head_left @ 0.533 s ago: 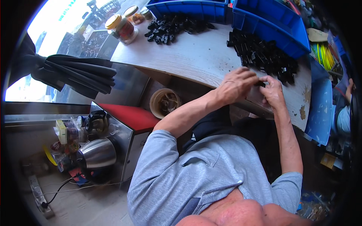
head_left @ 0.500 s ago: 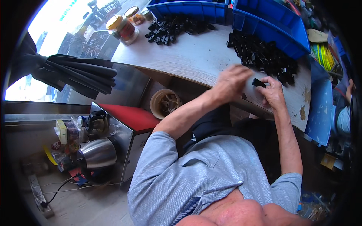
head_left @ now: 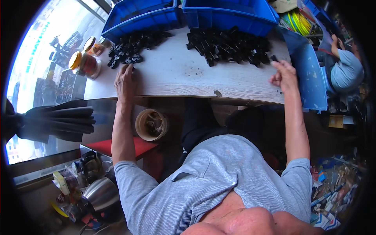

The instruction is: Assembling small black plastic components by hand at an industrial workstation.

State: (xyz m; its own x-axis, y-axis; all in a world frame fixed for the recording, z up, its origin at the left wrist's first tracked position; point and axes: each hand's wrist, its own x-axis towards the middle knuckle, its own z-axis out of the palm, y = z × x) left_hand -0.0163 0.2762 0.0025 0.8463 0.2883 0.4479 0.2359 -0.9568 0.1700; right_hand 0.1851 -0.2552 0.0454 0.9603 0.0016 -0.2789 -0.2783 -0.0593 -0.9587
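Head view, left hand (head_left: 124, 84) at the near edge of the left heap of black parts (head_left: 131, 47) on a pale table (head_left: 168, 76), its grip unclear, right hand (head_left: 286, 76) well apart from it, pinching a small black piece (head_left: 273, 58) just beside the right heap (head_left: 229, 45).

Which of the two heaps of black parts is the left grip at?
The left heap, beside the glass jars: the left grip is at its near edge. The right heap lies farther off, in front of the right blue bin.
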